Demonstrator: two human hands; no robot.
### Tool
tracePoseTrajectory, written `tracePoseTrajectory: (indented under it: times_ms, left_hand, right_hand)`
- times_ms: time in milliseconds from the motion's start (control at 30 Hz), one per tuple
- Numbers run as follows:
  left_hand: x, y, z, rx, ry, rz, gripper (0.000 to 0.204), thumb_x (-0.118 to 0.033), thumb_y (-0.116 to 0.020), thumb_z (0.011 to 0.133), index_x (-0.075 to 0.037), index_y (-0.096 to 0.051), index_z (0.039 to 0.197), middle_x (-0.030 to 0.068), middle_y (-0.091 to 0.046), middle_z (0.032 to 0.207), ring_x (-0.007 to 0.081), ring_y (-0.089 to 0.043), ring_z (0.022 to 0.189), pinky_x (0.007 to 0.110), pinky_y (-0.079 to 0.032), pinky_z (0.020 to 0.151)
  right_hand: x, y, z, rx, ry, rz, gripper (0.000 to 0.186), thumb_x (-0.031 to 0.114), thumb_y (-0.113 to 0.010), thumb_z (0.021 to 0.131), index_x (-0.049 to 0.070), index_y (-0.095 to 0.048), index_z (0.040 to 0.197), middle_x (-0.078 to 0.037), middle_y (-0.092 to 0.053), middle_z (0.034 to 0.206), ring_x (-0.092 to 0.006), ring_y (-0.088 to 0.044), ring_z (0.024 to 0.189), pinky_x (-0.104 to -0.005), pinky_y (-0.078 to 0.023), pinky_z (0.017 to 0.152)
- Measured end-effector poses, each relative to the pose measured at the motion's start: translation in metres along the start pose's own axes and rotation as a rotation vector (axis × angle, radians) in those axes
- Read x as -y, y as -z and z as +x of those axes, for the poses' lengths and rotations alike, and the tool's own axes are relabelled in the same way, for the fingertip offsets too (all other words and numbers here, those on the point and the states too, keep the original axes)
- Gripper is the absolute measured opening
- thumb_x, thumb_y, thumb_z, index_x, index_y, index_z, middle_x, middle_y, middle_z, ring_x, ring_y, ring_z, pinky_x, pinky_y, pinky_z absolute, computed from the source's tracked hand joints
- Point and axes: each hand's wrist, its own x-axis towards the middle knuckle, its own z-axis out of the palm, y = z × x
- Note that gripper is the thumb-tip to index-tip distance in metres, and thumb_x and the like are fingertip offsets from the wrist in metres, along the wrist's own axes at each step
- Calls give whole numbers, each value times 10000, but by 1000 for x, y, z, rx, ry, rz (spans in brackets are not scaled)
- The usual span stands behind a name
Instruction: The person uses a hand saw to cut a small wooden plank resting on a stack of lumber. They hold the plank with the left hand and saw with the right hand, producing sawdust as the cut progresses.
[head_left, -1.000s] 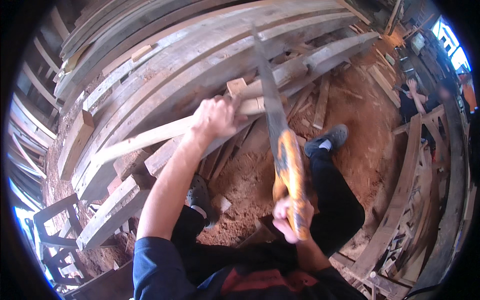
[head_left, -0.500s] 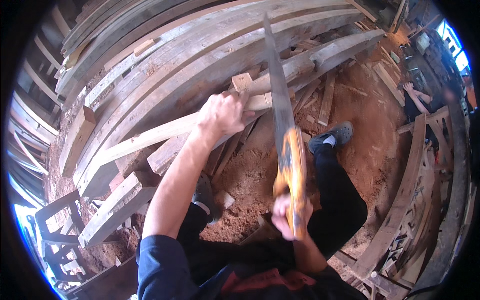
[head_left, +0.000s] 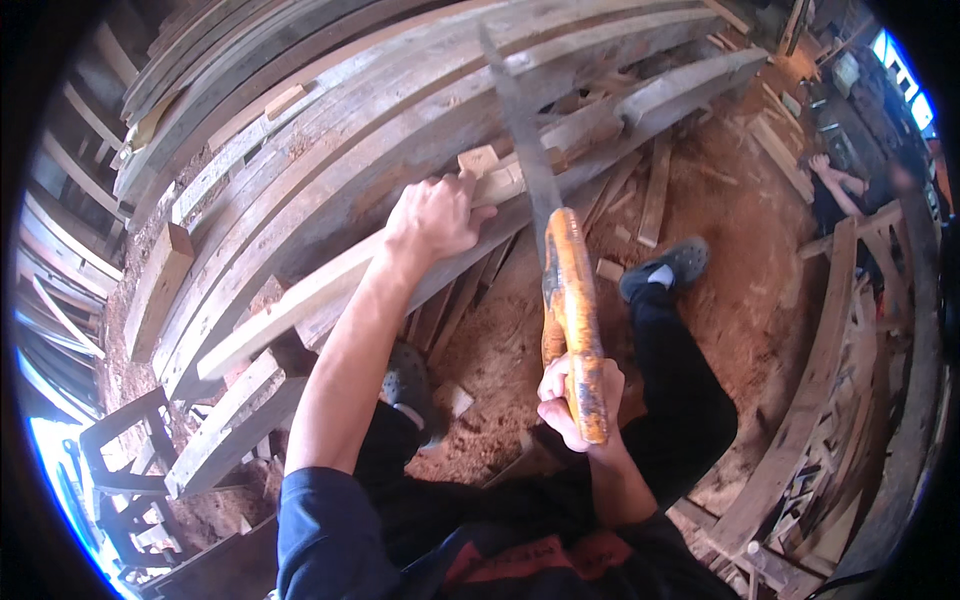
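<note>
My left hand (head_left: 432,217) has its fingers wrapped over a pale wooden batten (head_left: 310,297), close to a small wooden block (head_left: 477,158). The batten lies at a slant over rougher grey timbers. My right hand (head_left: 580,395) holds the worn yellow handle (head_left: 568,270) of a handsaw, low in the middle of the view. The saw's long blade (head_left: 522,130), slightly blurred, points away from me across the timber beside my left hand; whether its teeth are in the wood I cannot tell.
Long curved planks (head_left: 330,140) are stacked ahead and left. Sawdust-covered floor (head_left: 720,290) with offcuts lies around my feet. At the right, another person's arm (head_left: 840,195) shows beside more stacked timber (head_left: 790,430). A dark frame (head_left: 115,470) stands at lower left.
The saw and my right hand have moved forward, away from my body, and the blade's tip has swung left. My left hand stays on the batten in much the same place.
</note>
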Motion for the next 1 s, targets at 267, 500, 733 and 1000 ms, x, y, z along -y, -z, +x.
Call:
tracePoseTrajectory:
  times_ms: [267,500,733,1000]
  left_hand:
    - [-1,-10,-1,-63,-3,19,460,-405,-625,865,9,-549,1051,219,-671,811,420,-663,755,492,-543,690]
    - [-2,-8,7,-35,65,83,455,-403,-609,875,30,-564,1010,201,-679,795,387,-680,724,450,-557,652]
    - [-5,7,11,133,112,126,547,-465,-502,933,45,-535,1127,244,-643,1051,379,-662,930,467,-538,800]
    - [-8,-10,-4,-67,19,181,629,-533,-337,983,31,-544,1166,205,-540,1137,345,-504,1112,467,-412,957]
  right_hand:
    - [4,16,-80,41,-78,-82,247,-116,-618,621,54,-483,739,-45,-529,633,-139,-537,561,-274,-436,535]
    - [7,16,-61,-6,-33,-121,271,-88,-676,613,82,-523,758,-18,-566,663,-135,-568,565,-282,-447,517]
    - [8,55,-79,27,89,327,348,-177,-644,650,16,-512,908,-53,-535,737,-148,-508,589,-321,-429,550]
    - [35,75,-66,-48,123,338,283,-154,-638,654,16,-495,829,-72,-516,661,-153,-483,548,-312,-426,540]
